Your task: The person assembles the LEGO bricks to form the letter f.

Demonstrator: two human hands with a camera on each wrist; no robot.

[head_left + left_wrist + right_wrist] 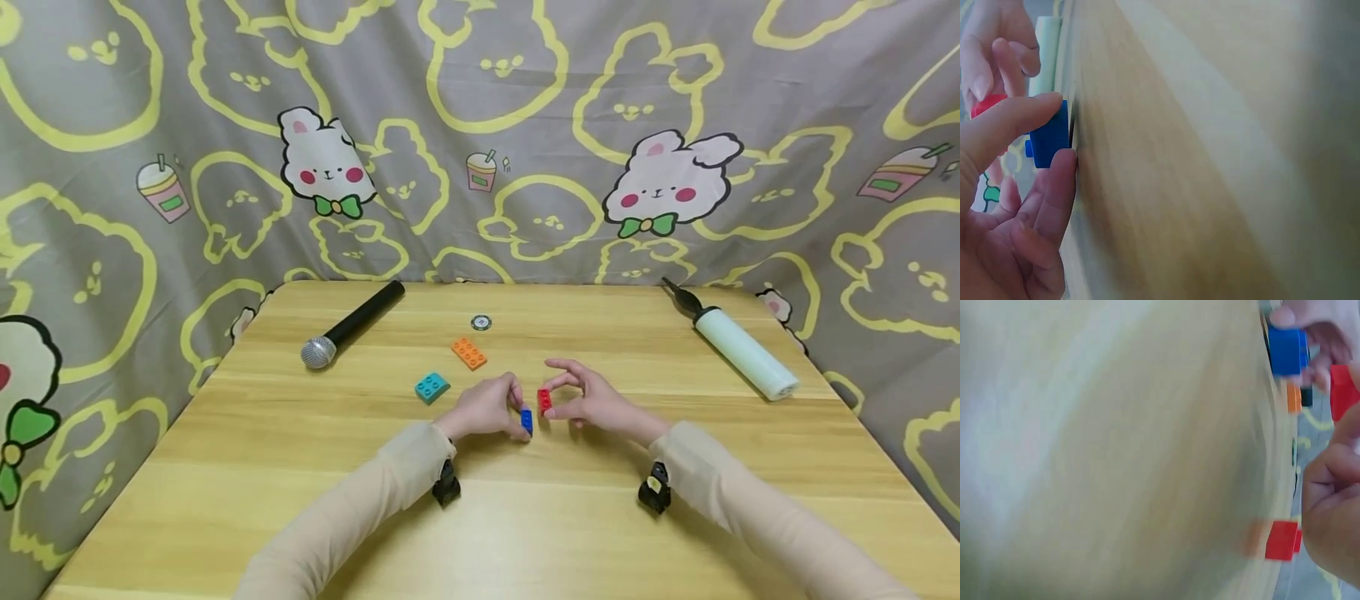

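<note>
My left hand (486, 407) pinches a small blue toy building brick (527, 422) between thumb and fingers, close over the table. Facing it, my right hand (597, 402) holds a red toy building brick (544, 402) between thumb and fingertips. A narrow gap parts the two bricks in the head view. In the right wrist view, a second red brick (1282, 540) sits on the table beside the right hand; the head view hides it. To the left hand's upper left lie a teal brick (431, 387) and a flat orange brick (469, 353).
On the wooden table (480, 533), a black microphone (352, 325) with a silver head lies at the back left. A round black-and-white chip (482, 322) is near the back edge. At the right lies a pale hand pump (742, 350). A patterned curtain (517, 108) hangs behind.
</note>
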